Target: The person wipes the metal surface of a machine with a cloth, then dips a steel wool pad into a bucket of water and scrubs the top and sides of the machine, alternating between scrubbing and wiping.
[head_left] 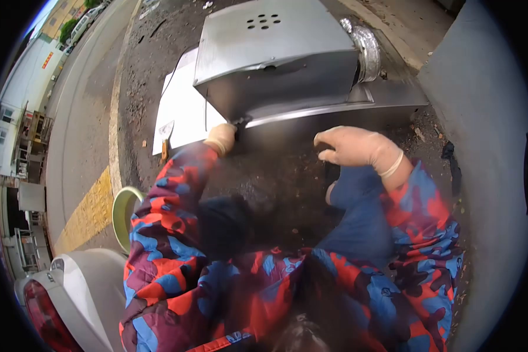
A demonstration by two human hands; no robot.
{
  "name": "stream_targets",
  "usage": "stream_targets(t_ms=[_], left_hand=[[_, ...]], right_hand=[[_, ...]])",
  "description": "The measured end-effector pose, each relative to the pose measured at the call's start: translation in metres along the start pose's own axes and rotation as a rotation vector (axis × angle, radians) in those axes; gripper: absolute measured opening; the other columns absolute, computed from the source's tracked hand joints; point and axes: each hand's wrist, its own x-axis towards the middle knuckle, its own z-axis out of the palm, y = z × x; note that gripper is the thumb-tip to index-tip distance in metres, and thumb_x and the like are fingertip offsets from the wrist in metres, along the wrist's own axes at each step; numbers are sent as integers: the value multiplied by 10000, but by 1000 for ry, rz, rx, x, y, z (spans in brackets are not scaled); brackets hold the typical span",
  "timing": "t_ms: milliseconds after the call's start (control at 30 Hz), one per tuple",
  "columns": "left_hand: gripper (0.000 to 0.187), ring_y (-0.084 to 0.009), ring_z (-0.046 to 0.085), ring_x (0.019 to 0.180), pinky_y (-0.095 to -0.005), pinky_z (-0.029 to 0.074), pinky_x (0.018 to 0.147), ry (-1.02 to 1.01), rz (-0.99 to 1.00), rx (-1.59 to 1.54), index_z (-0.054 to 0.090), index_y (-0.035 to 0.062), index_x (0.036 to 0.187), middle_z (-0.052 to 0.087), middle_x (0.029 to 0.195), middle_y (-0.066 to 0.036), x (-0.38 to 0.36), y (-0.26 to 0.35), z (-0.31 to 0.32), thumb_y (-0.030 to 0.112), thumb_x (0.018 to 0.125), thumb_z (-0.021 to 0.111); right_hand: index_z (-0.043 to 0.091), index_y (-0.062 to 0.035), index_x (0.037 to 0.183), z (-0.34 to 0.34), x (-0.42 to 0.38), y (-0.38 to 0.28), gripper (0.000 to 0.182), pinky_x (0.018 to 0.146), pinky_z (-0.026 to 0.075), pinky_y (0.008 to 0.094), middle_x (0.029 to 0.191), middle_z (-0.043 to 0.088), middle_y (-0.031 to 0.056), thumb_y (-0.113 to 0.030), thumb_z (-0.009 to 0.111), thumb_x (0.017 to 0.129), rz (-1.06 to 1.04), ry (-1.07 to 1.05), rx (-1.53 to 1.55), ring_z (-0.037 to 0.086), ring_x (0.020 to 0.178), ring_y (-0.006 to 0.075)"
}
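Metal box (276,73) faced the wearer, presumably for reach; left hand (220,138) met a black item (241,125) there, grip not determinable; right hand (358,146) hung near, grip wide.

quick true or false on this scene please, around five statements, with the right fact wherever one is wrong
1. The left hand and right hand both wear pale gloves. True.
2. The right hand grips the scraper. False: the scraper lies on the white sheet, and the right hand's thumb and fingers stand apart.
3. The metal box has a cluster of round holes in one panel. True.
4. The green basin stands by the right sleeve. False: it is beside the left sleeve.
5. A silvery duct shows at the box's right end in the picture. True.
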Motion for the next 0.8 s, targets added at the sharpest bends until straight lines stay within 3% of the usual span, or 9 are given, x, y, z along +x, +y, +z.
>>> stream_targets(t_ms=[33, 133, 167, 367, 433, 500, 567, 667, 800], left_hand=[[248, -368, 631, 1008, -422, 506, 860, -24, -88, -97, 684, 59, 1008, 671, 1023, -188, -7, -17, -7, 60, 805, 541], [247, -376, 645, 930, -395, 499, 802, 145, 59, -397, 663, 30, 1010, 677, 964, -212, -38, -72, -31, 17, 803, 527], [298, -225, 660, 894, -322, 496, 816, 175, -47, -448, 652, 23, 1069, 701, 949, -120, -61, -65, -53, -53, 815, 515], [302, -90, 598, 870, -230, 468, 768, 492, -203, -1086, 627, 21, 1168, 670, 937, -18, -163, -45, -111, 178, 910, 638], [306, -93, 597, 846, -227, 464, 775, 527, -219, -1082, 624, 8, 1168, 673, 939, -24, -182, -46, -109, 171, 909, 638], [283, -42, 528, 701, -184, 423, 589, 638, -241, -976, 632, 44, 1165, 617, 859, 28, -196, -46, -107, 187, 920, 642], [279, -57, 550, 761, -203, 442, 671, 708, -236, -944, 637, 17, 1140, 648, 884, 10, -207, -54, -111, 167, 905, 641], [267, -50, 514, 729, -192, 411, 641, 798, -325, -972, 642, 35, 1145, 625, 869, 21, -225, -71, -110, 128, 894, 648], [272, -57, 531, 725, -197, 425, 654, 835, -435, -1027, 642, 38, 1145, 634, 876, 19, -243, -85, -103, 141, 894, 655]], right_hand=[[595, -15, 1129, 4, 1, 5, 335, 916, 467, 416, 1071, 644, 205, -232, 599, 873, -12, 20, -26, 593, 1049, 370], [570, -18, 1174, 4, 4, 6, 366, 873, 488, 394, 1060, 641, 191, -233, 608, 880, 122, -51, -9, 617, 1000, 331], [571, -24, 1181, 9, 4, 8, 358, 885, 487, 391, 1076, 640, 189, -224, 603, 886, 122, -22, -7, 618, 1015, 324], [611, -37, 1164, 59, 52, 19, 377, 944, 465, 405, 1134, 638, 183, -253, 643, 857, 128, -161, -164, 592, 1095, 347], [632, -30, 1104, 98, 79, 10, 385, 939, 475, 430, 1115, 645, 172, -255, 702, 799, 132, -262, -319, 597, 1093, 342], [633, -34, 1079, 154, 110, 4, 408, 929, 480, 444, 1121, 639, 181, -200, 755, 728, -40, -237, -315, 597, 1088, 348], [594, -53, 1142, 223, 141, 1, 473, 952, 486, 426, 1241, 556, 203, -190, 760, 721, -225, -151, -331, 583, 1114, 353], [494, -86, 1306, 296, 181, -38, 699, 976, 483, 426, 1427, 390, 175, -175, 807, 687, -153, -196, -174, 496, 1238, 345], [420, -146, 1414, 377, 207, -56, 850, 1038, 366, 614, 1574, 146, 114, -209, 830, 672, 72, -228, -230, 204, 1432, 376]])
